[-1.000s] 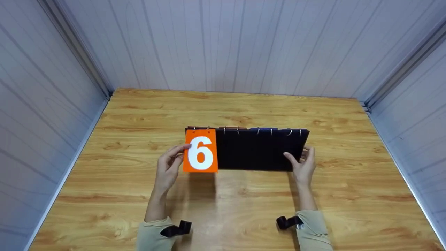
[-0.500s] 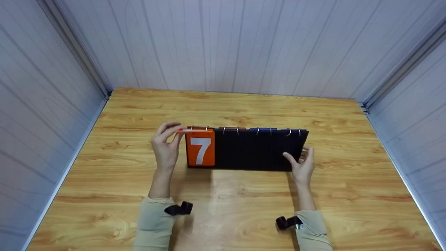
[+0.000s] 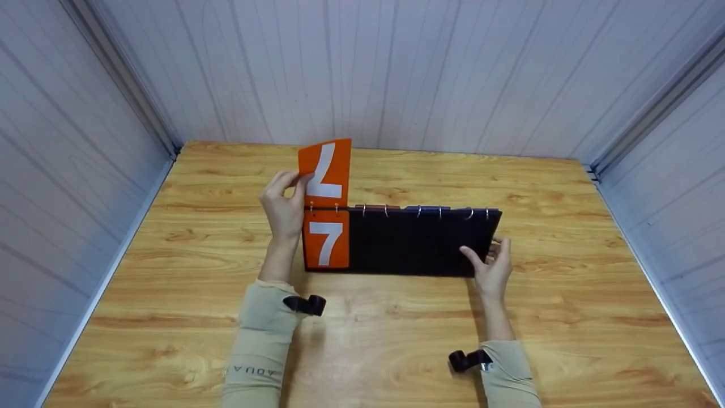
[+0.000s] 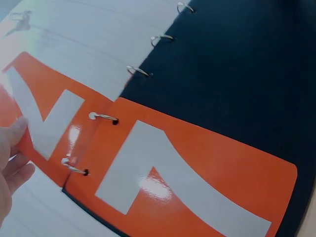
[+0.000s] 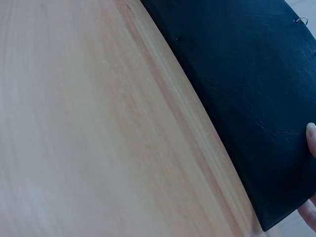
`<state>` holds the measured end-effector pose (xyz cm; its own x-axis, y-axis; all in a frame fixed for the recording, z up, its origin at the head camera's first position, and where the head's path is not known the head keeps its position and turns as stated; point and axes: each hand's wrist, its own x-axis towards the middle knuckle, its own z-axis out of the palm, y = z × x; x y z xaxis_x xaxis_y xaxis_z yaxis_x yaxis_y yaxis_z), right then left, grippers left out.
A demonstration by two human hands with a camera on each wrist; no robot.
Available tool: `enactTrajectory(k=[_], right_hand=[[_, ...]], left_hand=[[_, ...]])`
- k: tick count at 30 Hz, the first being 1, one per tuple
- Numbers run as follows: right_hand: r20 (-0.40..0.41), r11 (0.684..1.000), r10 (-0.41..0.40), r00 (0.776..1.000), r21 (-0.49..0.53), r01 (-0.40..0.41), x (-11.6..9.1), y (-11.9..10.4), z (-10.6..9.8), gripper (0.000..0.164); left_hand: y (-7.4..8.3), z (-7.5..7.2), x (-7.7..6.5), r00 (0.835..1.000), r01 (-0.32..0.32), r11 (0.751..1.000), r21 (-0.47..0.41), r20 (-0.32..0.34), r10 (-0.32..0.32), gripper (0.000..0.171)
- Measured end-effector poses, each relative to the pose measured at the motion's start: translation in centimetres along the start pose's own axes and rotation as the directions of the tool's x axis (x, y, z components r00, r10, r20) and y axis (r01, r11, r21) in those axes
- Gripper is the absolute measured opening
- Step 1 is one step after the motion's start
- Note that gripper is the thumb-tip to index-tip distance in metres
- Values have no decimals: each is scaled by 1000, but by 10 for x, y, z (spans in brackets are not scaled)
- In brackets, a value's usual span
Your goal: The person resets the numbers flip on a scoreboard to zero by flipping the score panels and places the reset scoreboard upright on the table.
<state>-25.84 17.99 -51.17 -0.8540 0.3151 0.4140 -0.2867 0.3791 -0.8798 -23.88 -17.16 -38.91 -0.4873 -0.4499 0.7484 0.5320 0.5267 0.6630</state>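
A black flip scoreboard [image 3: 410, 243] stands tilted on the table, metal rings along its top edge. An orange number card [image 3: 327, 238] with a white 7 hangs upright at its left end. Above it, on the same rings, another orange card [image 3: 340, 161] is lifted over the top edge and shows an upside-down 7. My left hand [image 3: 285, 207] pinches that lifted card by its left edge; thumb and fingers show at its side in the left wrist view. At the board's right end, my right hand [image 3: 493, 275] grips the edge, thumb in front and fingers behind.
Wood-patterned table [image 3: 396, 334] surrounds the scoreboard. White panel walls [image 3: 362, 73] rise behind and at both sides. Orange-brown and blue card edges [image 3: 427, 209] peek over the board's top. Black wrist cameras [image 3: 306, 305] sit on both beige sleeves.
My left hand has moved up and forward, swinging the front card marked 6 up over the rings. The 7 beneath is uncovered. My right hand has stayed at the board's edge.
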Motion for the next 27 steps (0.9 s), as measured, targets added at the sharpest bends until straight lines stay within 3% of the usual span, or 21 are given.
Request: enactTrajectory(k=[7,11,14,19,27], right_hand=[[5,1000,23,1000,1,-23,1,0,1,53],[3,1000,27,1000,-16,-27,1,3,2,54],[7,999,33,999,-7,-33,1,1,2,53],[13,999,37,999,-2,-37,2,-1,1,53],[11,1000,14,1000,4,-14,3,7,2,53]], left_hand=[[-15,12,7,996,57,988,143,55,-65,14],[-22,15,6,985,115,974,195,101,-137,15],[-27,15,5,967,184,954,237,129,-218,18],[-29,12,4,920,302,917,258,171,-352,27],[-28,1,-3,873,367,891,269,230,-429,38]])
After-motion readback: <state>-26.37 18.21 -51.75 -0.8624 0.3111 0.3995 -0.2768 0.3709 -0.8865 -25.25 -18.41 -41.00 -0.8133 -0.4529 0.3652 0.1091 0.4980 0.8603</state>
